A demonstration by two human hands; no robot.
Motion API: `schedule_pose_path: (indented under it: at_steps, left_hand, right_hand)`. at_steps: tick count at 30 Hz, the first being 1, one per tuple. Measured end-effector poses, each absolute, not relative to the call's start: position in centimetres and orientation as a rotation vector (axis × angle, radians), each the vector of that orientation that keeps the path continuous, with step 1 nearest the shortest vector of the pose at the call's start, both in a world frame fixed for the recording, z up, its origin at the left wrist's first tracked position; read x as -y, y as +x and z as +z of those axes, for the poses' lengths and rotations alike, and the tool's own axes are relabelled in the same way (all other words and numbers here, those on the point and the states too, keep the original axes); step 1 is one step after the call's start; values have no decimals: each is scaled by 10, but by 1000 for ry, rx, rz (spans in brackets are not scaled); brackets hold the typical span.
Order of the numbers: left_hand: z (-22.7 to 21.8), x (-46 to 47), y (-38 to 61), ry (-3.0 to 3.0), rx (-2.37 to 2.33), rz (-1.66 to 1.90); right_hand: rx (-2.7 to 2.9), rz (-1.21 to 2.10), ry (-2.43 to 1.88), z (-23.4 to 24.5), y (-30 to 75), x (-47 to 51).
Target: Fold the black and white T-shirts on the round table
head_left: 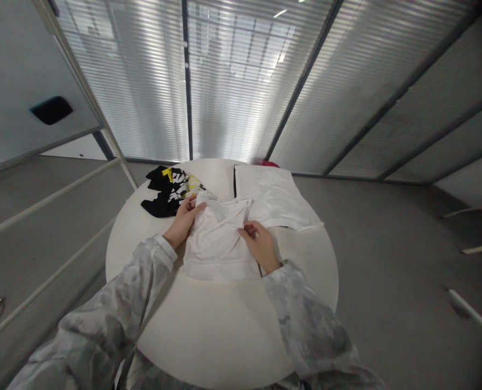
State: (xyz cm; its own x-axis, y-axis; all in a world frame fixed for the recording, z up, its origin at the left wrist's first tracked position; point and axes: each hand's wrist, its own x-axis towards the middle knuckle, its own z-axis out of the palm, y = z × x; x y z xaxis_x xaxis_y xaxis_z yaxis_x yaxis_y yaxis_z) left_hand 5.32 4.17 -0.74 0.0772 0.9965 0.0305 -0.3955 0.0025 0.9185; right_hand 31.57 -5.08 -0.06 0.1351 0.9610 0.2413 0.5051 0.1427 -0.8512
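A white garment [218, 244], perhaps a folded shirt, lies lightly creased in front of me on a round white table. At its upper left edge is my left hand [184, 221], thumb on top of the fabric and fingers partly hidden at the edge. My right hand [261, 244] pinches the garment's right edge between thumb and fingers. Just beyond my left hand is a bunched black piece of clothing [159, 205] with a white and yellow pattern. Another white cloth [271, 195], with dark fabric showing along its edges, is spread flat at the right.
The round table [216, 330] has a bare near part. Behind its far edge a bit of something red [270, 163] shows. A ribbed translucent wall [232, 97] rises beyond. To the left stands a white metal frame [57, 184] with rails; more white bars [474, 314] are at the right.
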Motion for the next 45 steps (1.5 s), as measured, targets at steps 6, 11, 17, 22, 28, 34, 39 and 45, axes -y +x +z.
schedule_pose_path:
  at_steps: [6, 11, 17, 22, 28, 34, 39, 45]
  left_hand:
    - [-15, -47, 59, 963, -864, 1414]
    - [-24, -58, 64, 1072, -985, 1433]
    - [-29, -61, 61, 1089, -973, 1361]
    - [-28, -61, 58, 1111, -1081, 1495]
    - [-26, -50, 52, 1057, -887, 1400]
    - [-33, -51, 37, 1203, -935, 1364]
    - [-33, -60, 40, 1225, -918, 1411]
    - [-29, -59, 45, 1183, -893, 1384]
  right_hand:
    - [1281, 551, -1374, 2, 327, 52]
    - [1379, 749, -1405, -1, 321, 55]
    - [1410, 770, -1394, -8, 319, 50]
    - [1334, 624, -1400, -9, 321, 48]
    - [1386, 728, -1434, -7, 319, 54]
    - [1474, 702, -1464, -7, 329, 51]
    - [1491, 586, -1476, -4, 330, 50]
    - [1539, 584, -1437, -3, 332, 47]
